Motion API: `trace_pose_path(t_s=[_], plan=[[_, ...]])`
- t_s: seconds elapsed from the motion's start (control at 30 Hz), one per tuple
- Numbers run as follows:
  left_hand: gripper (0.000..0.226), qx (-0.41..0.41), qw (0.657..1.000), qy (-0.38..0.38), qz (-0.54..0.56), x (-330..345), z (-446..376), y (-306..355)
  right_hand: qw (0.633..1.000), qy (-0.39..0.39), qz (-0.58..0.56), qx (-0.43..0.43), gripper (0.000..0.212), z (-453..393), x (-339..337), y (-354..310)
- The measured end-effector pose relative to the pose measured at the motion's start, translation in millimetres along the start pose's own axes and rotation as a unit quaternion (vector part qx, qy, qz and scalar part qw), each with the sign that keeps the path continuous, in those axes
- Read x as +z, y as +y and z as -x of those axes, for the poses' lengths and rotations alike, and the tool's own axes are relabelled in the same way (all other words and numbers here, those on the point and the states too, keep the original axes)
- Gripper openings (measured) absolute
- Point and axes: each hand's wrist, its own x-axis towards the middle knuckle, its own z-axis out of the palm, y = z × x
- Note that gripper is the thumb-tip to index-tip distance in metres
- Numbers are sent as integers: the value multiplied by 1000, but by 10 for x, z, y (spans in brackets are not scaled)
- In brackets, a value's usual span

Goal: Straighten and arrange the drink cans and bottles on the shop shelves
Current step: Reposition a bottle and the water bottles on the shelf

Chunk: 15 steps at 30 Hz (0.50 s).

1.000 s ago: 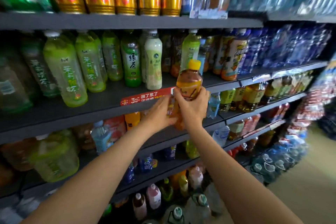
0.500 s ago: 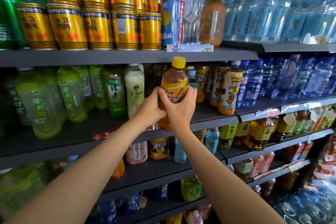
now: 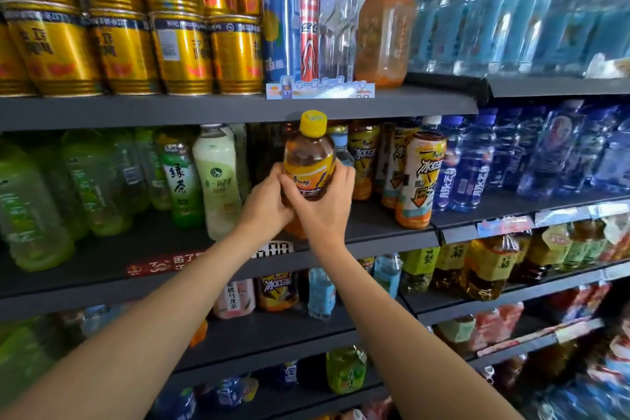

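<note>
Left hand [image 3: 264, 206] and right hand [image 3: 324, 204] curl their fingers around the upright tea bottle [image 3: 308, 164] above the shelf [image 3: 375, 235] front edge; open gap lies behind-left.

Dark grey shop shelves [image 3: 238, 109]

There is a single view, from a camera worn on the person's head. It faces the shelves [image 3: 238, 109] almost straight on, close up, tilted slightly downward. Both forearms reach in from the bottom edge toward the middle. The shelving runs off to the far right, and the wide lens bends it.
</note>
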Motion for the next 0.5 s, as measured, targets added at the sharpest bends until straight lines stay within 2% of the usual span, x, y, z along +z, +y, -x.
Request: trace_pose_path(t_s=[0.1, 0.23, 0.37, 0.5], plan=[[62, -2, 1000, 0, 8, 89, 5, 86, 1000, -8, 23, -17, 69, -42, -151, 13], [57, 15, 999, -35, 31, 296, -1, 265, 998, 10, 57, -15, 70, -100, -396, 117], [52, 10, 999, -43, 24, 632, -70, 449, 996, 10, 85, 26, 68, -192, -670, 294], [46, -25, 999, -46, -11, 883, -198, 577, 992, -27, 111, 51, 76, -345, -837, 478]])
